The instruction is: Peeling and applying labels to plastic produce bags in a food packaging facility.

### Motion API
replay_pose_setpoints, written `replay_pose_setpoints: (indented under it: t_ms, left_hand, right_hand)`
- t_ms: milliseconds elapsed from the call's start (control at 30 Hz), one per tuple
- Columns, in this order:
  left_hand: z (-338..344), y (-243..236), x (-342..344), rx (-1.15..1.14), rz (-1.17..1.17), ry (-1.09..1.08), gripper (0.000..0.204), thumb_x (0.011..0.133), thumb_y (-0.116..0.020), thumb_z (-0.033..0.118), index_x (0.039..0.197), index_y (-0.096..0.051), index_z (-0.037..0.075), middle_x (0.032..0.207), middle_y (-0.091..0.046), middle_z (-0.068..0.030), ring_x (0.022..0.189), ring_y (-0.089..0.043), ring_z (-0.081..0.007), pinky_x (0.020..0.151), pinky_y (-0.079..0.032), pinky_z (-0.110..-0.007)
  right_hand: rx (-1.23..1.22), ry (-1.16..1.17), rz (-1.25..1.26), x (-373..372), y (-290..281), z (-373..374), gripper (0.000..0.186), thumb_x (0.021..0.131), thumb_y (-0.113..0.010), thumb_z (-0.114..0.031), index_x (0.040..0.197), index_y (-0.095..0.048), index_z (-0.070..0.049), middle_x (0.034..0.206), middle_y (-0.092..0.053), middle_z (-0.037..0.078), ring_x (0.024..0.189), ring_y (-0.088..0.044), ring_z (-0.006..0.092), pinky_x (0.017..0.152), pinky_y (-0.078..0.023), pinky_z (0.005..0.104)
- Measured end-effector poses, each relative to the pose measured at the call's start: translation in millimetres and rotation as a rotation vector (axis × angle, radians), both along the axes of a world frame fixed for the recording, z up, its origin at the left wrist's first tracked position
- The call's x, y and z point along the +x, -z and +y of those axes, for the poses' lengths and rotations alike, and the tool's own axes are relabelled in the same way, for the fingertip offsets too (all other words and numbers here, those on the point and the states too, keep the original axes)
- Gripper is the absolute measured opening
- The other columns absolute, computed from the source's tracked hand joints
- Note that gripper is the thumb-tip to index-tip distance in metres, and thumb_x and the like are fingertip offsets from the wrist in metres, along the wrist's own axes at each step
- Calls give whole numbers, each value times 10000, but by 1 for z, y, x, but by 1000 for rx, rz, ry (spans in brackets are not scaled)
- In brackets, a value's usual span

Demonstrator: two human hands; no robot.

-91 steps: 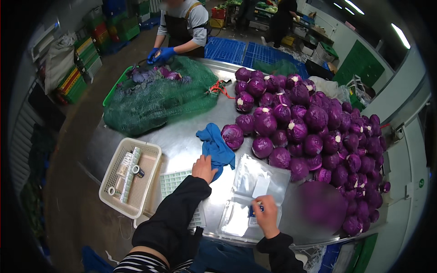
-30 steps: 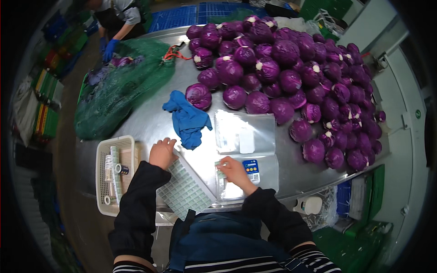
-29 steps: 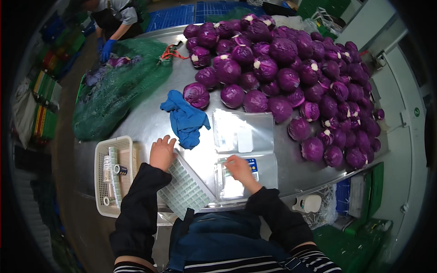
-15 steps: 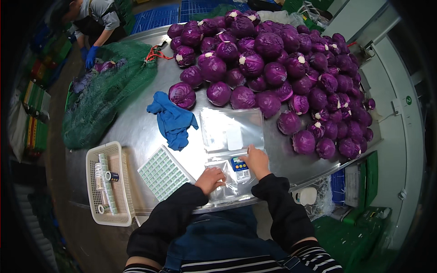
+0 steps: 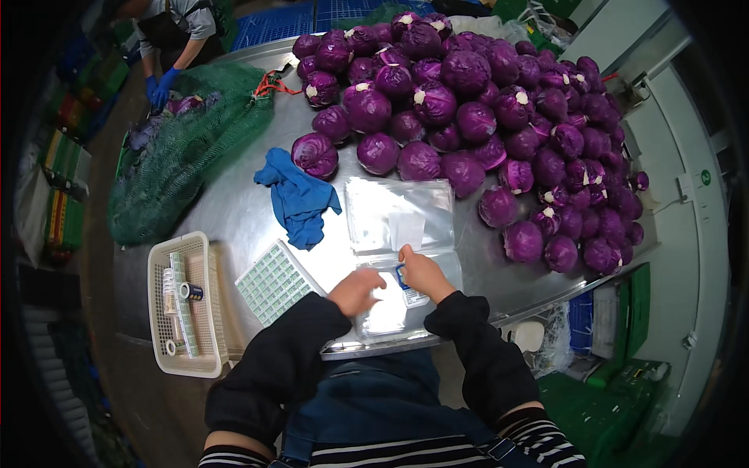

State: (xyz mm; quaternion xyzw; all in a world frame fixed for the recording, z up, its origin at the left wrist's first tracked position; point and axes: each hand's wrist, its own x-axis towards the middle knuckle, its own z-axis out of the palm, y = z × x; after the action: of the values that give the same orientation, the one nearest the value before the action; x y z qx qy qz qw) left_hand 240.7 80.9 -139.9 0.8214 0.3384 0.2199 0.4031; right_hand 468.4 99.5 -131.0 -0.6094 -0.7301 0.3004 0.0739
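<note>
Clear plastic bags (image 5: 367, 218) lie flat at the table's near edge, with a white rectangle (image 5: 407, 231) showing on the far part. On the near bag is a blue and white label (image 5: 416, 298), partly covered by my right hand (image 5: 425, 276). That hand is closed, its fingertips at the label's far end; what they grip, if anything, is hidden. Just left of the label, my left hand (image 5: 355, 292) is slightly blurred over the bag, fingers bent and apart, apparently holding nothing. A sheet of small green-and-white stickers (image 5: 275, 285) lies to its left.
Many red cabbages (image 5: 464, 72) are piled across the far and right table. A blue cloth (image 5: 295, 199) lies behind the stickers. At left stand a cream basket (image 5: 211, 343) with rolls and a green mesh sack (image 5: 168, 183); beyond, a co-worker's blue-gloved hands (image 5: 161, 90) are at the sack.
My left hand has lifted off the bag and shifted slightly up and left. My right hand has moved left over the label, covering much of its blue part.
</note>
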Motion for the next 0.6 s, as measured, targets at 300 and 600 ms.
replay_pose_setpoints:
  t_ms: [300,600]
  left_hand:
    - [-5,21,0,-517,20,-206,137,915,-679,199,895,-669,63,793,-633,-48,785,-599,-176,774,-464,-326]
    - [6,7,-1,-117,-119,-226,158,891,-704,184,965,-613,79,881,-613,-68,793,-579,-240,726,-451,-362]
  right_hand:
    - [-352,236,637,34,-62,12,222,942,-678,-219,1020,-526,-79,688,-599,14,584,-581,120,497,-412,299]
    - [-111,-99,199,9,-28,16,263,830,-660,-113,1042,-511,-67,803,-657,158,793,-654,379,670,-481,482]
